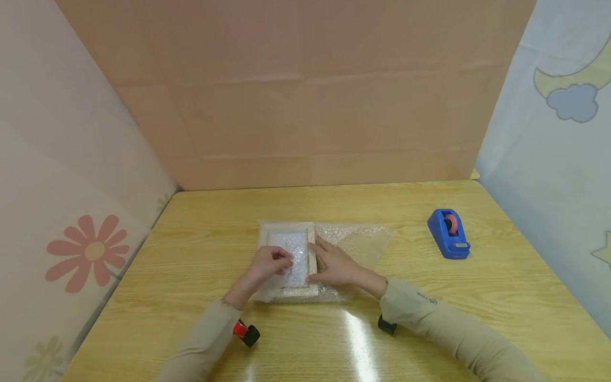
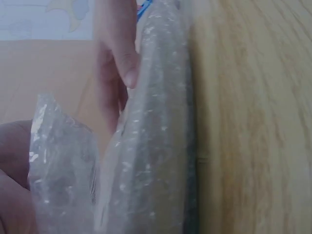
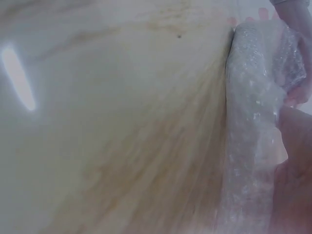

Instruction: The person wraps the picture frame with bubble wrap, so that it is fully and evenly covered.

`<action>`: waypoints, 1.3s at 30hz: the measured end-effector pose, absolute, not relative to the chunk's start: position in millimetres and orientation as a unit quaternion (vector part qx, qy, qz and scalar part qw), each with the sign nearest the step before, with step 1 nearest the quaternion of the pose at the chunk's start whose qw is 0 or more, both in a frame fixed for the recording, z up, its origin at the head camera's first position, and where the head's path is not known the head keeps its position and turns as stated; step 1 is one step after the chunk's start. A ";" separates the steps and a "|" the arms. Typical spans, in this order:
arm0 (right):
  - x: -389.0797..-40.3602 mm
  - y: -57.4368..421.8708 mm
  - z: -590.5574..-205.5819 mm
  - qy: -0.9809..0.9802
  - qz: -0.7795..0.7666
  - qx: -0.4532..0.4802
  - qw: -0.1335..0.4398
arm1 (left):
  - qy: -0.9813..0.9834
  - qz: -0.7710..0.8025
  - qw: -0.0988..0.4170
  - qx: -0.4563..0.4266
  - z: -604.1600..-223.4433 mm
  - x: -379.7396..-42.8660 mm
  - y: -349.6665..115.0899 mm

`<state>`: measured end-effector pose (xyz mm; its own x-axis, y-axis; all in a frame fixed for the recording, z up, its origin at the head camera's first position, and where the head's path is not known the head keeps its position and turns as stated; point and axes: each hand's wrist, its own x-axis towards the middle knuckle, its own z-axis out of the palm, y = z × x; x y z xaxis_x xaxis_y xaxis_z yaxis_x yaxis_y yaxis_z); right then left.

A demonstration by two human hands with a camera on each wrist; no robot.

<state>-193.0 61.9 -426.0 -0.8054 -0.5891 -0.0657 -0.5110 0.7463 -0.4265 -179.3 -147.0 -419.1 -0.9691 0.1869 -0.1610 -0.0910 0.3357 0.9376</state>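
Note:
A pale picture frame [image 1: 312,260] lies flat on the table, within a sheet of clear bubble wrap [image 1: 363,241] that spreads out to its right. Over the middle of the frame, my left hand [image 1: 268,263] pinches a raised flap of the wrap; the left wrist view shows this flap [image 2: 63,161] standing up from the wrapped edge. My right hand [image 1: 339,266] rests on the frame's right side, fingers extended and thumb toward the near end. In the right wrist view, its thumb lies against the wrapped edge [image 3: 246,112]. Part of the frame is hidden under the hands.
A blue tape dispenser [image 1: 444,239] with a pink roll stands to the right on the wooden table [image 1: 200,239]. A tan panel [image 1: 305,116] closes off the back. Patterned walls flank both sides. Dark wrist-worn devices [image 1: 250,336] show below the sleeves.

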 end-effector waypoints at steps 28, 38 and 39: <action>-192.0 61.4 -427.3 0.924 -0.226 -0.292 0.098 | 0.899 0.414 0.048 0.137 -425.9 -158.9 -131.6; -191.6 60.7 -421.3 0.925 -0.213 -0.289 0.122 | 0.909 0.385 0.049 0.151 -423.9 -156.4 -127.6; -191.2 60.2 -420.8 0.926 -0.210 -0.289 0.124 | 0.910 0.385 0.047 0.149 -423.2 -155.9 -127.0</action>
